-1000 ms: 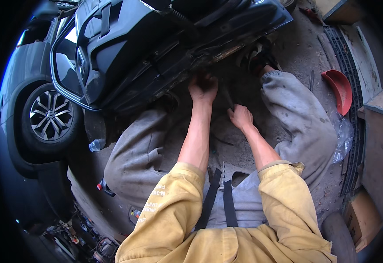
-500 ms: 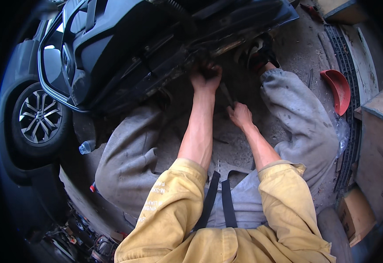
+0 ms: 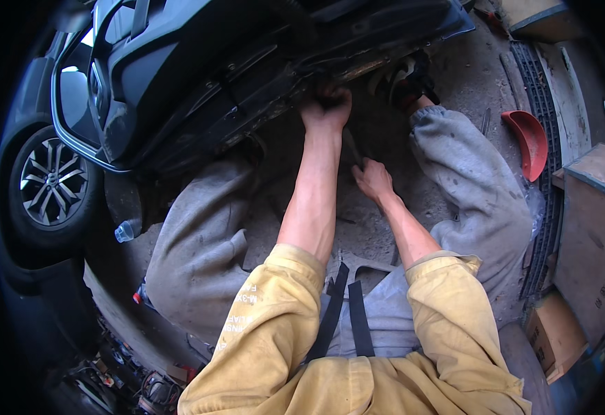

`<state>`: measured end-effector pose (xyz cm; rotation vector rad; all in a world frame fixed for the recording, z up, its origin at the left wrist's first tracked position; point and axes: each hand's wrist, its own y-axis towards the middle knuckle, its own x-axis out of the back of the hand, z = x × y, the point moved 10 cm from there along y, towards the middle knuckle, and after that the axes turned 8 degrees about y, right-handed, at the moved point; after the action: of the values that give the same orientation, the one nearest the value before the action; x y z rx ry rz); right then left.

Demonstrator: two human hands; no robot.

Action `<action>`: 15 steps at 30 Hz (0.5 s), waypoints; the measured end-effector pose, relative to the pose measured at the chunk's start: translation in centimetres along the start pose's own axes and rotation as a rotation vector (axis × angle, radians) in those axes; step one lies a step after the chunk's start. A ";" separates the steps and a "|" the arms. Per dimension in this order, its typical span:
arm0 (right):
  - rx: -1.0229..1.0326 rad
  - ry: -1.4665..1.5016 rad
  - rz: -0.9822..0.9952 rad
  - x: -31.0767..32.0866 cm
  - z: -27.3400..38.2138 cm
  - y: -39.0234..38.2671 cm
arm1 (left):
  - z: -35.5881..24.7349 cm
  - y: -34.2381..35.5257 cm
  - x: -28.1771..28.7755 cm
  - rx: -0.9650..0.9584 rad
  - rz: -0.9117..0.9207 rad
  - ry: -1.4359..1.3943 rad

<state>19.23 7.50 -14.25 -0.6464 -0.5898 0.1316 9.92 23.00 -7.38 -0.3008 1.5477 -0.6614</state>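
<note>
A dark car door (image 3: 199,76) spans the space in front of me, its lower edge facing my hands. Up against that edge, my left hand (image 3: 326,109) is closed with the fingers curled; shadow hides what they hold. Below and to its right, my right hand (image 3: 374,180) wraps round one end of a slim grey tool (image 3: 349,146). The tool's far end points up toward my left hand and the door, and its exact kind is too dark to make out.
My legs in grey trousers (image 3: 482,180) lie spread on either side. A car wheel (image 3: 53,181) stands at left, near a clear plastic bottle (image 3: 127,231). On the right are a red curved piece (image 3: 527,144), a black ribbed strip (image 3: 545,104) and wooden boxes (image 3: 597,228).
The view has shifted slightly, moving the wheel and door a little left in the picture. My right hand and its tool have moved slightly left; my left hand stays at the door's edge.
</note>
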 end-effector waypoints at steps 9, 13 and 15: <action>-0.049 0.052 -0.037 0.1 -0.3 0.3 | -0.7 1.1 -0.8 0.114 0.041 0.061; -0.083 0.156 -0.069 0.5 -1.0 1.0 | -0.9 1.2 -0.2 0.070 -0.037 0.103; -0.104 0.179 -0.077 1.1 -2.0 1.2 | -0.7 0.9 -0.2 0.027 -0.064 0.122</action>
<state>21.29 7.75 -15.77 -0.7269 -0.4504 -0.0290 9.39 24.00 -7.76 -0.2954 1.6494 -0.7616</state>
